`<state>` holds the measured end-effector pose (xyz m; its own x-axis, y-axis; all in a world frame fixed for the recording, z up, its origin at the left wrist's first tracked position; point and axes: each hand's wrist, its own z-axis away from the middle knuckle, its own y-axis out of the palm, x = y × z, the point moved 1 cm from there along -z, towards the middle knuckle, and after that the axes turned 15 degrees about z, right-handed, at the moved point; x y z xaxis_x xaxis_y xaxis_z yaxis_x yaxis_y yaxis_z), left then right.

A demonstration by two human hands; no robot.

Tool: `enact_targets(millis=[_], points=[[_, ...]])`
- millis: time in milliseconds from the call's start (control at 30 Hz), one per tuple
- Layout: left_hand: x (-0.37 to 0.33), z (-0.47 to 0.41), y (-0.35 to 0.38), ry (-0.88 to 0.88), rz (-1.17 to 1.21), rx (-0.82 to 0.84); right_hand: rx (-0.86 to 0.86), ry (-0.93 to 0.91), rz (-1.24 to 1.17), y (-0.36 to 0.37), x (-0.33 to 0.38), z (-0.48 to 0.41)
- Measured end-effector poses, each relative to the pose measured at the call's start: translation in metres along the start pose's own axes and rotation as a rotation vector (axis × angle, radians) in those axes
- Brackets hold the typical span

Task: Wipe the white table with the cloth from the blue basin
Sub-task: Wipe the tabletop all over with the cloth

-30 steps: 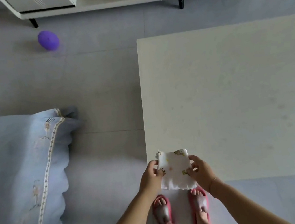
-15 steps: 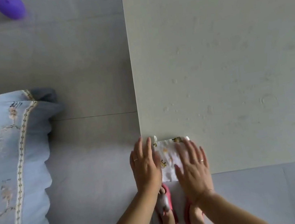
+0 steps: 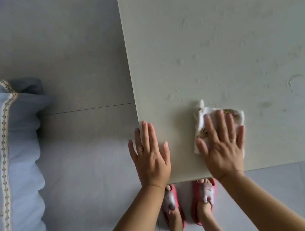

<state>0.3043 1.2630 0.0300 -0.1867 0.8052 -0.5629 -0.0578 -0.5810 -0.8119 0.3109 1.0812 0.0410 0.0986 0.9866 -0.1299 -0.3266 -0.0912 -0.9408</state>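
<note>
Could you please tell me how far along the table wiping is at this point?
Done: the cloth lies on the white table by its near edge. In hand: the right hand presses flat on the cloth, and the left hand rests flat on the table's corner. Left: nearly all the top, where a ring mark and dried smudges show.

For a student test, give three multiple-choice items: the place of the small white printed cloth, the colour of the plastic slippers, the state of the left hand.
1. The small white printed cloth lies: A) on the white table; B) on a chair; C) in a sink.
2. The plastic slippers are: A) green; B) pink; C) black.
3. The left hand is: A) a fist; B) flat, fingers straight; C) pinching the cloth.
Key: 1A, the right hand presses it there; 2B, pink soles show; 3B, it rests flat on the table corner.
</note>
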Motion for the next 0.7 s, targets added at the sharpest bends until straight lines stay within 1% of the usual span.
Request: enact_targets(millis=[67, 133, 167, 267, 333, 367, 400, 433, 467, 533, 567, 600, 633, 700], points=[[0.001, 0.0, 0.004, 0.018, -0.063, -0.017, 0.02, 0.127, -0.029, -0.003, -0.004, -0.011], [0.001, -0.001, 0.006, 0.03, -0.089, -0.018, 0.022, 0.153, -0.05, -0.006, 0.013, -0.013], [0.001, 0.0, 0.006, 0.038, -0.092, -0.014, 0.014, 0.099, -0.046, -0.008, 0.026, -0.01], [0.001, -0.001, 0.005, 0.053, -0.096, -0.01, -0.042, -0.236, -0.002, -0.009, 0.065, 0.003], [0.0, -0.001, 0.004, 0.055, -0.081, -0.016, -0.102, -0.406, 0.01, -0.011, 0.063, -0.003], [0.0, -0.001, 0.004, 0.058, -0.065, -0.022, -0.13, -0.466, 0.035, -0.013, 0.055, -0.011], [-0.001, -0.001, 0.003, 0.057, -0.049, -0.026, -0.157, -0.488, 0.064, -0.013, 0.044, -0.021], [-0.003, -0.001, 0.002, 0.051, -0.035, -0.029, -0.173, -0.447, 0.07, -0.014, 0.033, -0.033], [-0.004, -0.001, 0.002, 0.046, -0.026, -0.029, -0.162, -0.346, 0.045, -0.015, 0.023, -0.048], [-0.005, 0.0, 0.001, 0.045, -0.023, -0.022, -0.098, -0.061, -0.057, -0.018, 0.018, -0.068], [-0.004, 0.0, 0.001, 0.047, -0.022, -0.017, -0.074, 0.041, -0.094, -0.02, 0.028, -0.07], [-0.004, 0.0, 0.001, 0.046, -0.017, -0.012, -0.066, 0.061, -0.108, -0.021, 0.044, -0.066], [-0.004, 0.0, 0.001, 0.047, -0.012, -0.009, -0.071, -0.011, -0.102, -0.022, 0.062, -0.058], [-0.005, -0.001, 0.003, 0.065, -0.035, 0.004, -0.098, -0.298, -0.065, -0.02, 0.092, -0.038]])
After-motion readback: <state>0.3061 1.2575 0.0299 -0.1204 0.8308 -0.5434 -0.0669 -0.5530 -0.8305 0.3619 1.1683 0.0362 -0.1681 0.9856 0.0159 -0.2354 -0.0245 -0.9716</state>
